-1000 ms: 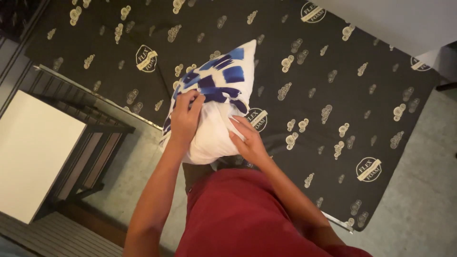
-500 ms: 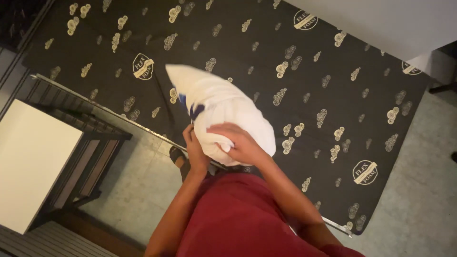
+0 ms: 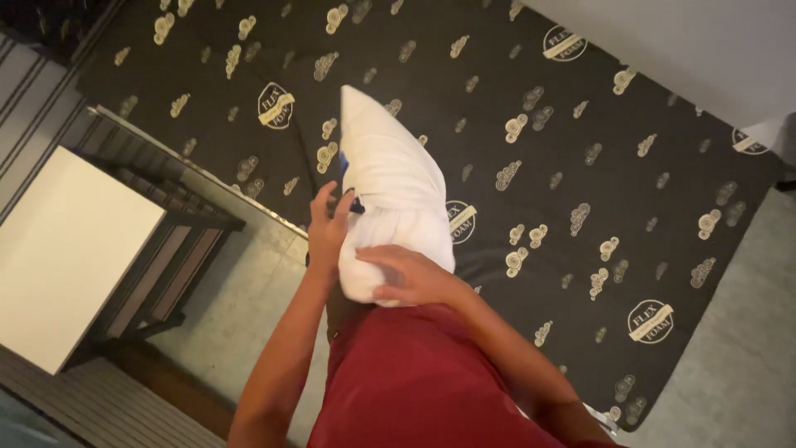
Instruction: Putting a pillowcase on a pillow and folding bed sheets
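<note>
— Holding what, and where?

— Gripping a white pillow (image 3: 390, 178), standing almost upright above the near edge of the black mattress (image 3: 580, 199), its pointed corner aiming away from the body. Pressing the lower, rounded end against the red shirt (image 3: 423, 386).

— And the hands, doing what?

— Left hand (image 3: 327, 224) clamping on the left side of the pillow, fingers curled into the cloth, with a small dark bit of fabric showing just beside the fingertips. Right hand (image 3: 410, 278) lying flat across the bottom part, fingers spread and pressing, not closed around anything else.

— Differing how from the earlier pictures?

— Showing almost only white now; one second ago showing a large blue and white pattern on top. Standing narrower and more upright than half a second ago, when leaning to the left. Keeping both hands at the lower end as before.

— Lying under it, what?

— Covering most of the view, the black mattress with pale cloud-like figures and round emblems, lying low on a grey floor (image 3: 249, 290). Standing at the left, a white table top (image 3: 66, 249) on a dark slatted frame (image 3: 166, 224), well apart from the pillow. Showing at the upper right, a pale wall (image 3: 696, 50) touching the far side of the mattress.
</note>
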